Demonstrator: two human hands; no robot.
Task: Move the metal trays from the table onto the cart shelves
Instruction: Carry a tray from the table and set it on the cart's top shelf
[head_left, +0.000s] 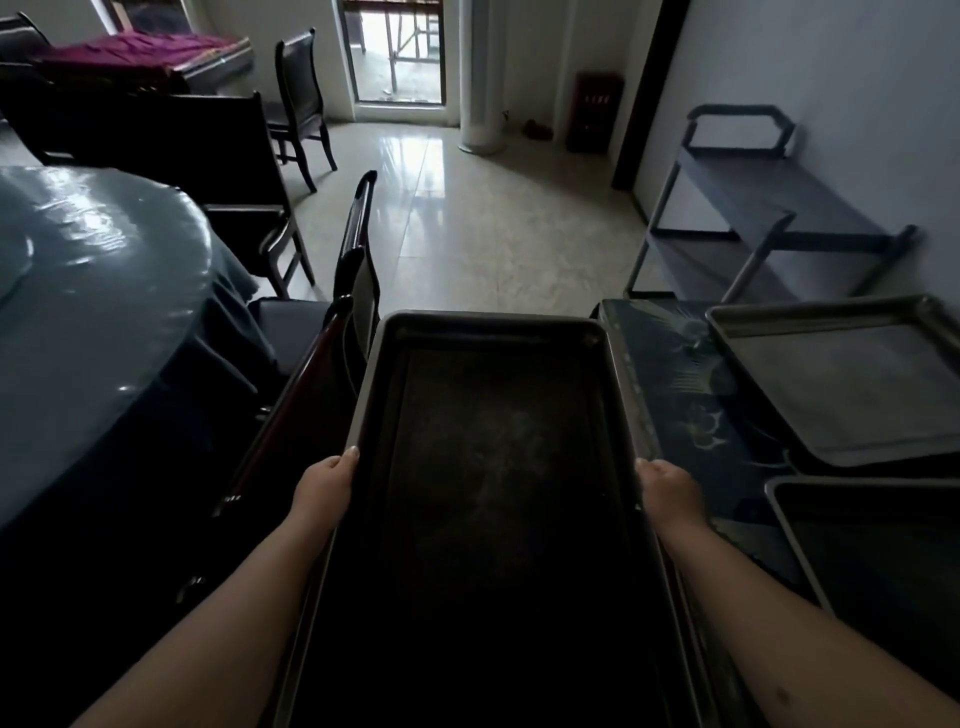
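Both hands are on it: the left hand clamps the left rim and the right hand clamps the right rim of a long, dark, rectangular metal tray, thumbs on top, held out lengthwise in front of the body, between a dark wooden chair and a dark patterned table. On that table to the right lie two more trays, a paler grey metal tray farther off and a dark metal tray nearer. Ahead on the right, against the wall, a grey two-shelf metal cart stands well apart from the carried tray.
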